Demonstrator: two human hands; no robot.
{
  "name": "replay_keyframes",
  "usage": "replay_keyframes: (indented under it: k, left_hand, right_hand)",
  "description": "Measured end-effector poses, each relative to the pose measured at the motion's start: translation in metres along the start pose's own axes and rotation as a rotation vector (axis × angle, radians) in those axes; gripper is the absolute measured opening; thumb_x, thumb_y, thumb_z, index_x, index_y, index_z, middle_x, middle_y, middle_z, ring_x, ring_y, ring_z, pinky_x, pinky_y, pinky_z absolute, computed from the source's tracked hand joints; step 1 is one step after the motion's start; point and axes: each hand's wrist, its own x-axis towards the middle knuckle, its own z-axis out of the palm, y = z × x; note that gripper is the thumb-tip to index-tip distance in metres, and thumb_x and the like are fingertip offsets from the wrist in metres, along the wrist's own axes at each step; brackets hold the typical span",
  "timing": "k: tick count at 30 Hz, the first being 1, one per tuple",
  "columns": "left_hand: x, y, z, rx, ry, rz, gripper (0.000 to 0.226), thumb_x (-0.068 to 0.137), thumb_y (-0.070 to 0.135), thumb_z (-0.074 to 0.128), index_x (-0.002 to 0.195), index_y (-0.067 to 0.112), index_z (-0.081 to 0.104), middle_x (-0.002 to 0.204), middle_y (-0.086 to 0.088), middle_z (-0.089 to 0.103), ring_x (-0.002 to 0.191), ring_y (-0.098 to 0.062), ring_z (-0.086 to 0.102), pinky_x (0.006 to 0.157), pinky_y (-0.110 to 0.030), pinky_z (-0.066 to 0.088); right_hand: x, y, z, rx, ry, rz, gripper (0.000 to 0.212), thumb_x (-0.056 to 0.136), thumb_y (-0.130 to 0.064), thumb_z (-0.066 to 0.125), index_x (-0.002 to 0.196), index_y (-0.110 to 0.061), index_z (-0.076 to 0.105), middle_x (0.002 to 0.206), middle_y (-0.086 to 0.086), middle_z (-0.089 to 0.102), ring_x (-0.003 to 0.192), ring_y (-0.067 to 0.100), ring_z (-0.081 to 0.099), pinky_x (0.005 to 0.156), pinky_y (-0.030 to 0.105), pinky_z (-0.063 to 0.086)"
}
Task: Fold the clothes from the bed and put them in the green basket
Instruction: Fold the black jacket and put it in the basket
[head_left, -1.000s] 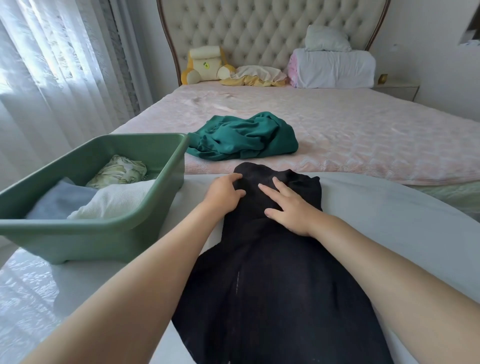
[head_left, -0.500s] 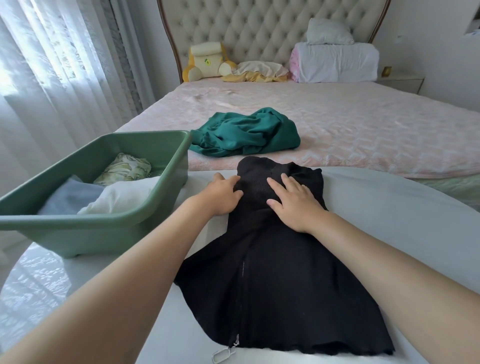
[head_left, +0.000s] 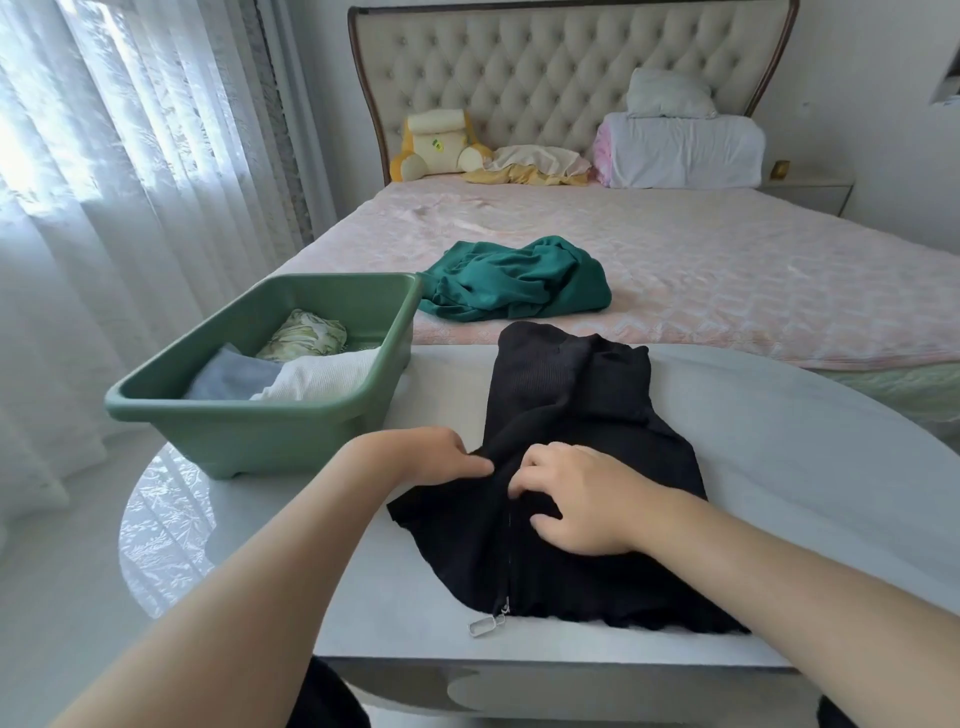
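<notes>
A black ribbed zip-up garment (head_left: 576, 395) lies flat on the grey table (head_left: 810, 467), its silver zip pull (head_left: 487, 625) at the near hem. My left hand (head_left: 426, 460) pinches the fabric on the left of the zip. My right hand (head_left: 576, 496) has its fingers curled into the cloth on the zip's right side. The green basket (head_left: 260, 431) stands on the table's left part and holds folded white, blue and patterned clothes. A crumpled teal garment (head_left: 514, 278) lies on the pink bed (head_left: 753, 270).
Pillows (head_left: 680, 148), a plush toy (head_left: 436, 143) and a cream cloth (head_left: 535, 163) lie against the tufted headboard. White curtains (head_left: 104, 182) hang on the left. A nightstand (head_left: 810, 192) stands at the far right. The table's near edge is just below the garment's hem.
Both hands have slid from the garment's far collar end back toward me to its middle. They now pinch the fabric at the zip instead of pressing flat.
</notes>
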Motion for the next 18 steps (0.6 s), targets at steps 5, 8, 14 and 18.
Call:
replay_keyframes:
  k: [5,8,14,18]
  left_hand:
    - [-0.016,-0.004,-0.004,0.013,0.028,0.041,0.029,0.09,0.036,0.061,0.111,0.016,0.067,0.105,-0.002,0.067,0.098,-0.022,0.065,0.084,-0.029,0.05]
    - [-0.027,0.009,-0.016,0.019,0.076,0.095,0.029,0.092,0.033,0.059,0.113,0.014,0.063,0.105,-0.004,0.064,0.096,-0.022,0.062,0.075,-0.028,0.049]
    - [-0.055,0.047,-0.008,-0.279,-0.118,0.307,0.029,0.094,0.023,0.061,0.12,0.017,0.047,0.095,0.0,0.064,0.079,-0.025,0.07,0.06,-0.026,0.052]
    - [-0.054,0.059,0.011,-0.194,-0.598,0.306,0.033,0.101,0.021,0.052,0.133,0.013,0.048,0.108,-0.009,0.073,0.089,-0.026,0.072,0.074,-0.029,0.052]
  right_hand:
    - [-0.009,-0.01,0.019,0.01,0.013,0.009,0.052,0.099,-0.043,0.049,0.149,-0.033,0.044,0.143,-0.01,0.037,0.128,0.015,0.036,0.113,0.032,0.028]
    - [-0.006,-0.009,0.012,0.103,-0.048,0.027,0.048,0.097,-0.038,0.054,0.145,-0.034,0.051,0.142,-0.013,0.042,0.13,0.012,0.036,0.114,0.03,0.028]
    - [-0.003,0.01,-0.03,0.68,0.153,0.481,0.022,0.094,-0.016,0.047,0.095,-0.021,0.069,0.09,-0.003,0.071,0.079,0.016,0.07,0.064,0.03,0.054]
    - [-0.011,0.019,-0.037,1.007,0.086,0.672,0.041,0.099,-0.05,0.044,0.126,-0.019,0.044,0.102,0.01,0.068,0.064,0.024,0.07,0.045,0.025,0.039]
